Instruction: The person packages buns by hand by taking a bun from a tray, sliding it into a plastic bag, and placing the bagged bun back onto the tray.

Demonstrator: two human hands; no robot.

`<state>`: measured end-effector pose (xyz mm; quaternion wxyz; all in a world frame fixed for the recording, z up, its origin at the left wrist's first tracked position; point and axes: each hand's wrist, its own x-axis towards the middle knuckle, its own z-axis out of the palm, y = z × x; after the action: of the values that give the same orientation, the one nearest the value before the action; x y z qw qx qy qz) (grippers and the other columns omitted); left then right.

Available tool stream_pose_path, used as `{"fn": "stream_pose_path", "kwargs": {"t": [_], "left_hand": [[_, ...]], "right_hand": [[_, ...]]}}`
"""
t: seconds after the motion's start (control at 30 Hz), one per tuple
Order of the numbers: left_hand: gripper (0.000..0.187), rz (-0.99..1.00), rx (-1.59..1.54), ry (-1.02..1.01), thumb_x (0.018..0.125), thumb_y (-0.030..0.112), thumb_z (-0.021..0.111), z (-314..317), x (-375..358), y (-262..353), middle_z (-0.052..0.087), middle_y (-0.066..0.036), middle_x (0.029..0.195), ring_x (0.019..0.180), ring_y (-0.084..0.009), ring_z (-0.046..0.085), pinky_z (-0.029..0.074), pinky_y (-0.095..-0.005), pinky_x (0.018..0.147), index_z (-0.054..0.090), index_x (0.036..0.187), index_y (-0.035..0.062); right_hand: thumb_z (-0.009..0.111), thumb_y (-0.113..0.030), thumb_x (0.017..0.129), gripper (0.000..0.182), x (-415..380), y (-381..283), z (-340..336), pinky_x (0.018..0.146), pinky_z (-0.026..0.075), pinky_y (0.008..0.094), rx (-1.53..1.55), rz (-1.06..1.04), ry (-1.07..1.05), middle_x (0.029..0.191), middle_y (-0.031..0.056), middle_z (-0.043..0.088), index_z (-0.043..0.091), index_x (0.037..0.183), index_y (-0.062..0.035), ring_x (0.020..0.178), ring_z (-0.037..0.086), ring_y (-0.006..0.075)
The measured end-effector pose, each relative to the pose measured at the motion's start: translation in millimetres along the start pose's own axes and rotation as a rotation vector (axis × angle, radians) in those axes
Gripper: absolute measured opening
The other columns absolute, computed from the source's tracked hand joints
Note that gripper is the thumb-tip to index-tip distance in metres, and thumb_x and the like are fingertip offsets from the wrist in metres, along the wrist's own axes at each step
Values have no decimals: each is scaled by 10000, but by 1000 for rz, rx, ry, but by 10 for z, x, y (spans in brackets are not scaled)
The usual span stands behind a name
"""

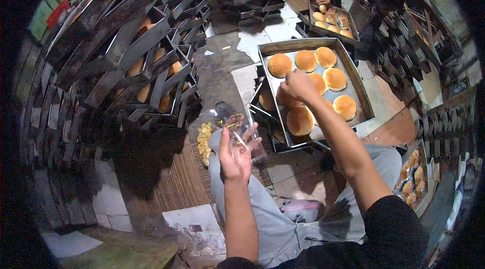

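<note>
My left hand is raised over my lap, palm up, with a clear printed plastic bag between its thumb and fingers. My right hand reaches over a metal baking tray of round, golden-brown buns. Its fingers are curled down among the buns, next to the one at the upper left; whatever they grip is hidden behind the hand. A large bun lies just below the wrist, and another bun lies right of the forearm. The tray rests on other dark metal trays.
Tall stacks of dark metal trays rise at the left. A yellow heap in plastic lies beside my left knee. At the top right, another person's hand is at a smaller tray of buns. Another bun tray stands at right.
</note>
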<state>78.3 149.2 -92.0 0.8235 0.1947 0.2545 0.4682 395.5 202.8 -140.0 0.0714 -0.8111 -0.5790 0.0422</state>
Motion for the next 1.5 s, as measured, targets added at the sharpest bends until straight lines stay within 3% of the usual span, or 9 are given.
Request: {"fn": "stream_pose_path", "kwargs": {"t": [0.1, 0.3, 0.43, 0.5, 0.57, 0.7, 1.07, 1.3, 1.5], "left_hand": [[531, -19, -91, -89, 1096, 449, 432, 78, -88, -31, 575, -186, 1449, 1290, -436, 596, 594, -545, 939, 524, 1431, 46], [464, 1, -52, -40, 1081, 452, 486, 153, -266, -323, 581, -200, 1410, 1266, -473, 602, 591, -597, 942, 519, 1393, 111], [438, -14, -60, 69, 1066, 487, 497, 175, -330, -469, 626, -133, 1295, 1214, -451, 636, 591, -607, 918, 559, 1293, 118], [424, -55, -72, 40, 1065, 494, 494, 123, -377, -520, 630, -107, 1297, 1209, -441, 640, 592, -601, 919, 569, 1276, 134], [411, -104, -140, 90, 1068, 490, 487, 253, -508, -491, 636, -99, 1276, 1191, -440, 644, 596, -597, 920, 567, 1270, 141], [553, -191, -261, 104, 1070, 545, 437, 316, -599, -515, 649, -223, 1279, 1073, -427, 674, 591, -564, 878, 512, 1382, 95], [592, 181, 351, 238, 1065, 544, 486, 396, -767, -1080, 636, -107, 1305, 1090, -230, 663, 564, -357, 887, 553, 1382, 49], [616, -113, -22, 81, 1049, 586, 468, 430, -716, -813, 716, -138, 1121, 929, -278, 729, 632, -406, 740, 565, 1352, 58], [633, -19, -146, 107, 1041, 590, 475, 185, -604, -365, 701, -169, 1184, 989, -315, 722, 643, -450, 713, 565, 1361, 51]], "right_hand": [[587, -391, 969, 404, -555, 50, -478, 804, 586, 489, 9, -79, 77, 1018, 245, 703, 670, 1078, -11, 896, 687, 400], [644, -319, 975, 563, -2100, 121, -745, 927, 609, 528, 2363, 477, -21, 1362, 159, 615, 489, 1478, -119, 1217, 646, 342], [720, -335, 920, 758, -3030, -560, -992, 936, 519, 752, 2234, 228, -335, 1501, 183, 504, 373, 1563, -134, 1277, 596, 440], [804, -194, 861, 695, -3026, -608, -943, 1011, 553, 417, 1892, 148, -282, 1369, 129, 627, 491, 1469, -70, 1231, 644, 326], [806, -71, 838, 554, -2903, -906, -1153, 912, 571, 339, 1208, -167, 27, 1227, 125, 690, 582, 1342, -17, 1074, 711, 300], [767, -50, 886, 532, -3073, -1048, -1132, 1117, 475, 449, 667, -566, 184, 1445, 234, 563, 587, 1385, -16, 1356, 542, 417], [628, -33, 977, 514, -2701, -1033, -748, 1236, 296, 468, 844, -314, 22, 1632, 273, 338, 521, 1480, -29, 1532, 310, 425], [684, -68, 951, 119, -2897, -1143, -969, 835, 531, 331, 1024, -124, -26, 1047, 106, 686, 697, 1042, 8, 938, 653, 214], [708, -119, 959, 140, -3157, -794, -1339, 770, 525, 289, 1419, -336, -1006, 914, 53, 682, 684, 1012, 9, 858, 631, 117]]}}
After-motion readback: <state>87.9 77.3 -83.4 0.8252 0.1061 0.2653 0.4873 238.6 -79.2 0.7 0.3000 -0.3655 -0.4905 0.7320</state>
